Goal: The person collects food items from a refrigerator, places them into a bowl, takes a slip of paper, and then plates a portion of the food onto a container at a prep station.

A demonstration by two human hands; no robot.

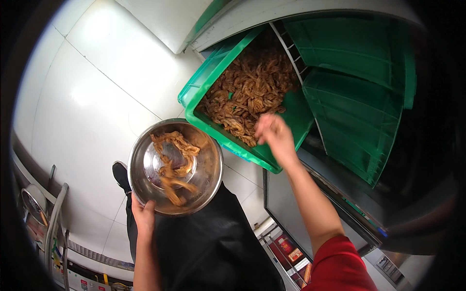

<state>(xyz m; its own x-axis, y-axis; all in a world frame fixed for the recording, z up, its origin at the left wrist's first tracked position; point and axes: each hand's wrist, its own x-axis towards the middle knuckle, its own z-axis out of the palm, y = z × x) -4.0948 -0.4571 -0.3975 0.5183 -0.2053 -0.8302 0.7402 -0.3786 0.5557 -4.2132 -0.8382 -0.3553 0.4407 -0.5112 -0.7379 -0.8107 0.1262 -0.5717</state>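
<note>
My left hand (143,214) grips the lower left rim of a round stainless steel bowl (209,171), its thumb over the edge. Several brown, shredded strips of food (178,145) lie in the bowl, some of them blurred. My right hand (271,131), blurred, is over the near part of a green plastic crate (233,145); whether it holds anything cannot be told. A large heap of the same brown strips (251,87) fills much of the crate, with small green bits on it. The bowl is beside the crate's near left corner.
A white wire rack (287,49) and more green crates (349,109) stand at the right, inside what looks like a refrigerator. White floor tiles (98,94) lie at the left. A strainer (34,203) is at the far left. Red packages (285,247) are on a low rack at the bottom.
</note>
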